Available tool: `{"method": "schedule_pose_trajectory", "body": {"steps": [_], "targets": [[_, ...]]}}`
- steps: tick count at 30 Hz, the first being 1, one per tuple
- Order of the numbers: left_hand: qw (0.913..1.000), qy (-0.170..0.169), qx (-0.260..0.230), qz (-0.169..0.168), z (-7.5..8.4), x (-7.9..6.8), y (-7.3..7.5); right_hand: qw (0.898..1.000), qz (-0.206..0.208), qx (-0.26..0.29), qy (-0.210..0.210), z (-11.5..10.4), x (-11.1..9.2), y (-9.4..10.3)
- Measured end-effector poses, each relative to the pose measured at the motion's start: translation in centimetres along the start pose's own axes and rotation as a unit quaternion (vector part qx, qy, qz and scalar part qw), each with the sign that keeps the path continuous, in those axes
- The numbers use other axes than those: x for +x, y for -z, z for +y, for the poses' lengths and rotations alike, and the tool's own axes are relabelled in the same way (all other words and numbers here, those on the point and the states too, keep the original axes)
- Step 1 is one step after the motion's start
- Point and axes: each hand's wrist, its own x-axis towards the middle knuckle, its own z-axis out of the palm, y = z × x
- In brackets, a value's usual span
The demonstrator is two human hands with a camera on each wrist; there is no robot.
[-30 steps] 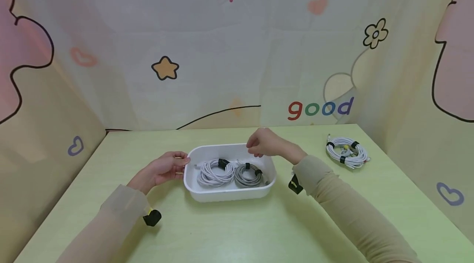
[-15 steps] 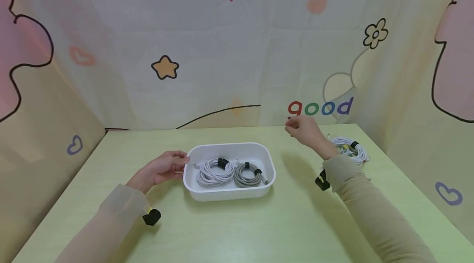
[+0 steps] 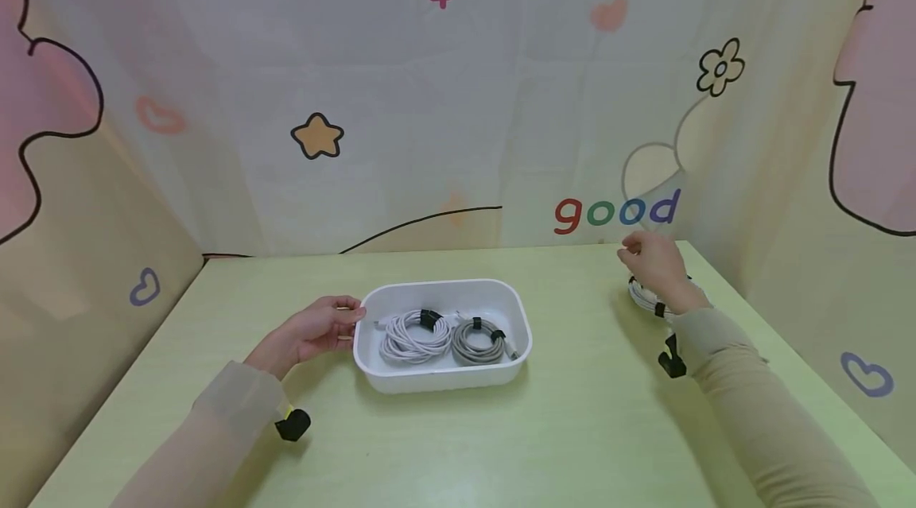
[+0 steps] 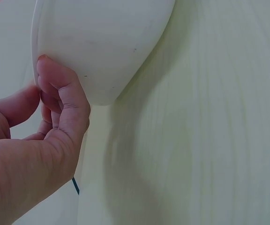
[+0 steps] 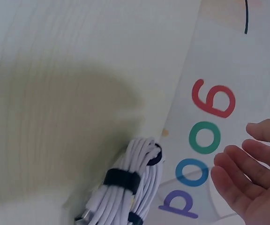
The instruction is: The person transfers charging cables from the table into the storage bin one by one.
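My left hand pinches the left rim of a white plastic tub, thumb on the rim and fingers against its outer wall; the left wrist view shows the same grip on the tub. Two coiled cables lie in the tub: a white one on the left and a grey one on the right, both with black straps. At the right, my right hand hovers over a third coil, a white cable, partly hiding it. In the right wrist view its fingers are loosely bent, apart from the strapped cable.
The pale wooden table carries the tub near its middle. A printed cloth backdrop rises along the table's back edge and both sides. Black wrist cameras sit beneath both sleeves.
My right hand has moved right, from above the tub's right end to over the white cable coil at the table's right. The left hand still holds the tub's rim.
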Motion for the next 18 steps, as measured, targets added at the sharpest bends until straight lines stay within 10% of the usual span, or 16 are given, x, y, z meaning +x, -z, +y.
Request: {"method": "schedule_pose_trajectory", "body": {"steps": [18], "targets": [[0.9998,-0.009,-0.007,-0.018,0.0,-0.1,0.1,0.989,-0.012,-0.067,-0.132,7.2,-2.7,0.6]]}}
